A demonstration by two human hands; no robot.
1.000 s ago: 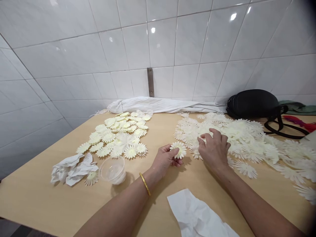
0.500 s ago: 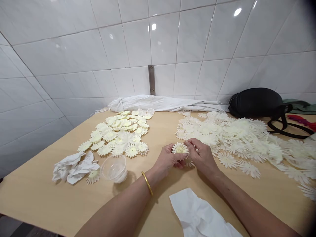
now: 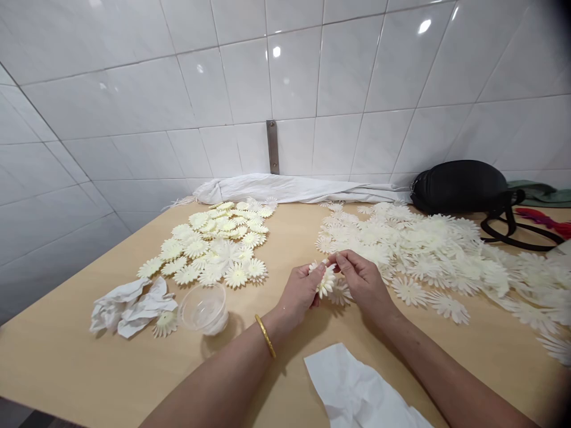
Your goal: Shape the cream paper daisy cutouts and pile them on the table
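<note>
Cream paper daisy [image 3: 325,280] at frame centre, standing on edge, long axis near vertical, tilted slightly, clenched in left hand [image 3: 300,291]. Right hand [image 3: 363,282] pinched just beside upper edge; contact unclear. Large daisy pile [image 3: 414,255] right, smaller pile [image 3: 214,244] left. Plastic cup [image 3: 204,310] lower left; tissue [image 3: 352,386] below hands on desk [image 3: 80,362].

And we've got two hands here, left hand [image 3: 300,291] and right hand [image 3: 366,285], on one daisy cutout [image 3: 325,279]! Two heaps of cutouts, left heap [image 3: 209,244] and right heap [image 3: 428,255], one plastic cup [image 3: 204,309], one gold bangle [image 3: 266,336], one black bag [image 3: 457,188], two tissues, tissue wad [image 3: 129,306] and tissue sheet [image 3: 352,386]!
</note>
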